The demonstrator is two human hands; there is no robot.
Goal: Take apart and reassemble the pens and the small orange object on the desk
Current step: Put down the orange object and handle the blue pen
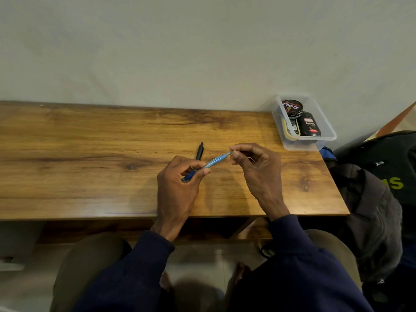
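Sleeves (126,278): dark navy, one on each forearm, reaching up from the bottom edge of the head view toward the desk.
Knees (90,262): in khaki cloth, under the near edge of the desk.
Left hand (177,188): fingers and thumb curled round the lower, darker end of the blue pen, holding it above the wood.
Right hand (256,170): thumb and forefinger pinched together on the pen's upper, pale tip; the other fingers are loosely bent.
Blue pen (213,162): a light blue barrel, deeper blue where it passes into the left hand, with a small clear-looking tip at the right hand's end. It slants from lower left to upper right, spans the gap between the two hands and is clear of the desk.
Black pen (199,152): slim and dark, lying on the desk just beyond the left hand, pointing toward the wall; its near end is hidden behind the fingers.
Desk (90,154): glossy brown wood with a dark grain, set against a pale wall (202,52).
Clear plastic box (326,140): at the desk's far right corner, holding a round tin (292,106) lettered "Cherry" and a black container (309,127) beside it.
Bag (382,158): dark, just right of the desk.
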